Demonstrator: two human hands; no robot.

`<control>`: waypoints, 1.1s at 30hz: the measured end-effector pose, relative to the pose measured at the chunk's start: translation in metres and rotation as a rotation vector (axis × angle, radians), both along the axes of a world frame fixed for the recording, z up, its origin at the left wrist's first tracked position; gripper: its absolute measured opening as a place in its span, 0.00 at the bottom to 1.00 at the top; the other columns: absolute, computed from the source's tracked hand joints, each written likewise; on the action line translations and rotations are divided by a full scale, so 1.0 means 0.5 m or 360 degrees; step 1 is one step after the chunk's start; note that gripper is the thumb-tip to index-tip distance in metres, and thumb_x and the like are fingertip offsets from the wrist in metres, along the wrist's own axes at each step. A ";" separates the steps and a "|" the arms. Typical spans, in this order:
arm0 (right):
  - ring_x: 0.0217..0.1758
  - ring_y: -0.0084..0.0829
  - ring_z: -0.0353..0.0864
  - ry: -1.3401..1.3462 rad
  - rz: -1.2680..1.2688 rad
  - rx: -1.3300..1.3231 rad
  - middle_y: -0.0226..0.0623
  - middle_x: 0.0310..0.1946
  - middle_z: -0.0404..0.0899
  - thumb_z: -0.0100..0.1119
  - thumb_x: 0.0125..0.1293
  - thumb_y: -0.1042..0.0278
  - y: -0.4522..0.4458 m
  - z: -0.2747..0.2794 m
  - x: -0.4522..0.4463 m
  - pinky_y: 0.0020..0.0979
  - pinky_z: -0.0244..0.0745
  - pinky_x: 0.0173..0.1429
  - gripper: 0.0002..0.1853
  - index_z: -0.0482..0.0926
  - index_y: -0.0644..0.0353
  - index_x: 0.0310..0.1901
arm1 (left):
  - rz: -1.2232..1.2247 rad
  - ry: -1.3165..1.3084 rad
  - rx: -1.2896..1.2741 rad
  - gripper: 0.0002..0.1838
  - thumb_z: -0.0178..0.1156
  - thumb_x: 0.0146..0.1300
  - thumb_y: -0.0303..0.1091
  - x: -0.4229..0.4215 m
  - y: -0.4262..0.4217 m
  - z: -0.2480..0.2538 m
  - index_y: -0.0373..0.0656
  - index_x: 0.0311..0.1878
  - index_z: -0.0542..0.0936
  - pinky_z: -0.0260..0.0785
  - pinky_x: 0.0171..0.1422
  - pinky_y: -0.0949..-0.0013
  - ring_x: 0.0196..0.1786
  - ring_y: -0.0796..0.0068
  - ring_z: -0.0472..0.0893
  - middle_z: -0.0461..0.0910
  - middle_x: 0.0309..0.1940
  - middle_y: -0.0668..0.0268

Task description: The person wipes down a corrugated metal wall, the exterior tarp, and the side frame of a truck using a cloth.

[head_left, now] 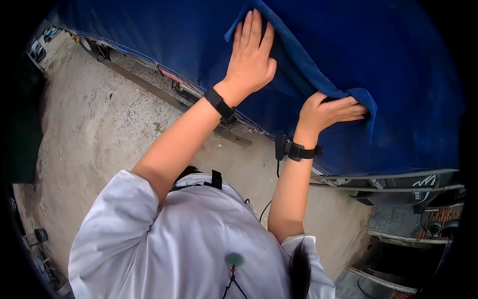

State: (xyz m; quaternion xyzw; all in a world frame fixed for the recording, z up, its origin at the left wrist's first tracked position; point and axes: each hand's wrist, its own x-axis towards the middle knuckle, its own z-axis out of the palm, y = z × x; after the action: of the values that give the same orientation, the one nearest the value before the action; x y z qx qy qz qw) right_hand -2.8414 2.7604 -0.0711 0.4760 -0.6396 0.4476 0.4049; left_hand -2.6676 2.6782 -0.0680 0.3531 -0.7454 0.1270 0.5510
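A blue cloth (303, 55) with frayed ends is bunched against a large dark blue tarpaulin (388, 50). My left hand (251, 62) lies flat near the cloth's upper end, its fingers stretched out over the fabric. Lower and to the right, my right hand (331, 112) presses on the other end, fingers straight and thumb along the folded edge. Between the two hands the cloth forms a long slack ridge. A black strap circles each wrist, and the right one carries a small device (289, 149) with a cable.
The tarpaulin covers what looks like a vehicle, with a wheel (86, 44) and a long beam (144, 84) below its edge. Metal rails (393, 175) run along the right side. Rough concrete ground (99, 124) spreads below. Parked vehicles (37, 50) appear far left.
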 end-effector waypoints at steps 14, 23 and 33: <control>0.66 0.48 0.69 0.0572 0.0475 0.0236 0.52 0.64 0.68 0.57 0.48 0.68 -0.245 -0.056 0.389 0.44 0.59 0.71 0.36 0.68 0.69 0.63 | 0.0228 0.0197 0.0347 0.38 0.52 0.62 0.25 0.334 -0.207 -0.179 0.24 0.73 0.50 0.45 0.79 0.47 0.76 0.33 0.48 0.46 0.74 0.33; 0.63 0.41 0.74 0.0373 0.0595 0.1093 0.40 0.64 0.70 0.61 0.50 0.73 -0.098 -0.352 0.297 0.44 0.69 0.65 0.33 0.72 0.63 0.62 | 0.0000 -0.0088 0.0647 0.39 0.53 0.52 0.23 0.290 -0.104 -0.441 0.25 0.70 0.55 0.40 0.79 0.39 0.76 0.32 0.46 0.48 0.72 0.32; 0.72 0.73 0.48 -0.0389 -0.0750 0.0424 0.77 0.68 0.46 0.50 0.49 0.75 0.120 -0.270 0.000 0.60 0.44 0.76 0.43 0.47 0.86 0.67 | -0.0780 -0.0194 0.0309 0.39 0.57 0.56 0.28 -0.050 0.049 -0.344 0.34 0.73 0.59 0.42 0.76 0.34 0.77 0.35 0.48 0.51 0.73 0.38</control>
State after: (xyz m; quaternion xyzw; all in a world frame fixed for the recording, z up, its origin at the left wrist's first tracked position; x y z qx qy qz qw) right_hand -2.8413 2.8202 -0.2060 0.3059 -0.8296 0.3073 0.3518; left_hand -2.6925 2.7027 -0.2401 0.2049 -0.8492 -0.0612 0.4828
